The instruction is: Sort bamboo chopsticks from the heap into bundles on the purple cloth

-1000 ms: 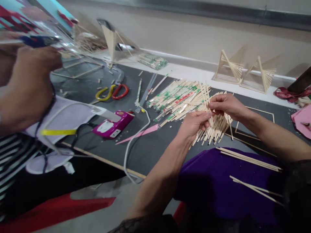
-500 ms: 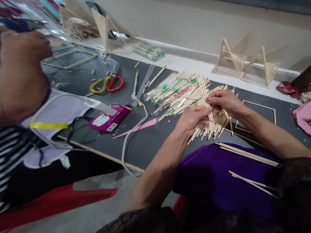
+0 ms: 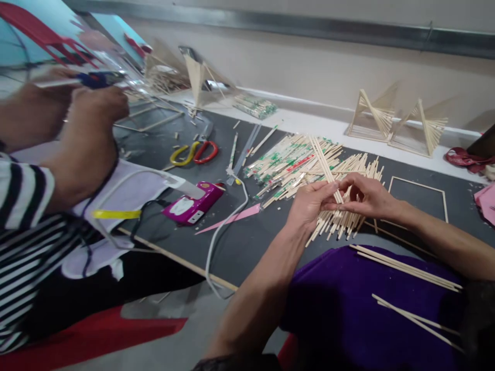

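Several wooden chopsticks [image 3: 320,155] stand tilted in my left hand [image 3: 309,205], pinched near their lower ends between thumb and fingers. Against those same ends, the curled fingers and thumb of my right hand [image 3: 367,196] close from the other side; its exact grip is partly hidden. Beneath both hands spreads a pile of loose chopsticks [image 3: 335,222] on the dark table. Wrapped chopsticks [image 3: 280,157] lie just beyond. Across my lap, a purple cloth [image 3: 328,288] bears a few more sticks [image 3: 406,268].
To the left, a co-worker's hands [image 3: 96,108] hold a blue glue gun [image 3: 98,79]. Scissors [image 3: 195,153], a purple power strip [image 3: 193,203] and a white cable [image 3: 212,242] lie between us. Stick frames [image 3: 421,129] stand by the wall; a flat square frame [image 3: 444,206] lies right.
The view has shifted, so the table sits lower and further right. My right fingers have moved down to the chopsticks' lower ends. The co-worker's glue gun now shows more fully.
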Motion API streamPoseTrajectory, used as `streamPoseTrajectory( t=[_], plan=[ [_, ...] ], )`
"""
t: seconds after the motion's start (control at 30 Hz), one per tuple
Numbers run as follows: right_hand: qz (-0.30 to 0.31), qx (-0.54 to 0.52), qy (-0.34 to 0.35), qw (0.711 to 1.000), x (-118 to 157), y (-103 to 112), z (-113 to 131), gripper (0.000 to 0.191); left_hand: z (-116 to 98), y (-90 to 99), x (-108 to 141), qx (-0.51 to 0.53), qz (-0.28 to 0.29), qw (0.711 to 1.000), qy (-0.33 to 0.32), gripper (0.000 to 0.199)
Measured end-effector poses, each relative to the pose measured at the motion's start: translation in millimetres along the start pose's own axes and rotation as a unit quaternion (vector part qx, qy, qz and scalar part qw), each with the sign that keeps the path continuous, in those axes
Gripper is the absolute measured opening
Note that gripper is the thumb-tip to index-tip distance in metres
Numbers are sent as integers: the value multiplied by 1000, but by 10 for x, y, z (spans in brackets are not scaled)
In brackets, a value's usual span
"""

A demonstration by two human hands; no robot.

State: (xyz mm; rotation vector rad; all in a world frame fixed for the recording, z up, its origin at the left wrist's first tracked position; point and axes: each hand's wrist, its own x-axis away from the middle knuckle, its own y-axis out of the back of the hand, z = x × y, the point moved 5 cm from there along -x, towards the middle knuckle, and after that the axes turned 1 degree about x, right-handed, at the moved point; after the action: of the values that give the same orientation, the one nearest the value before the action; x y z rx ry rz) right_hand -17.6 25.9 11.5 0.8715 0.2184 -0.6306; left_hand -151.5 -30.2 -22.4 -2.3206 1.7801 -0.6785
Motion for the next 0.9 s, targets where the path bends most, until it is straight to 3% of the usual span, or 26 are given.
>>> streamPoseTrajectory(
  t=[0.13,0.3,0.67,0.9],
  plan=[
    [10,36,12,999,35,-26,-20,42,37,-15,7,-16,12,1000,8,41],
    [30,54,-28,998,79,-21,-60,40,70,-50,15,-29,23,999,14,50],
    [65,71,-104,990,178,-87,-152,35,193,-64,-6,-55,24,998,-9,49],
    [48,-35,-118,991,72,48,-103,31,78,-25,24,-133,0,989,-66,45]
  ],
)
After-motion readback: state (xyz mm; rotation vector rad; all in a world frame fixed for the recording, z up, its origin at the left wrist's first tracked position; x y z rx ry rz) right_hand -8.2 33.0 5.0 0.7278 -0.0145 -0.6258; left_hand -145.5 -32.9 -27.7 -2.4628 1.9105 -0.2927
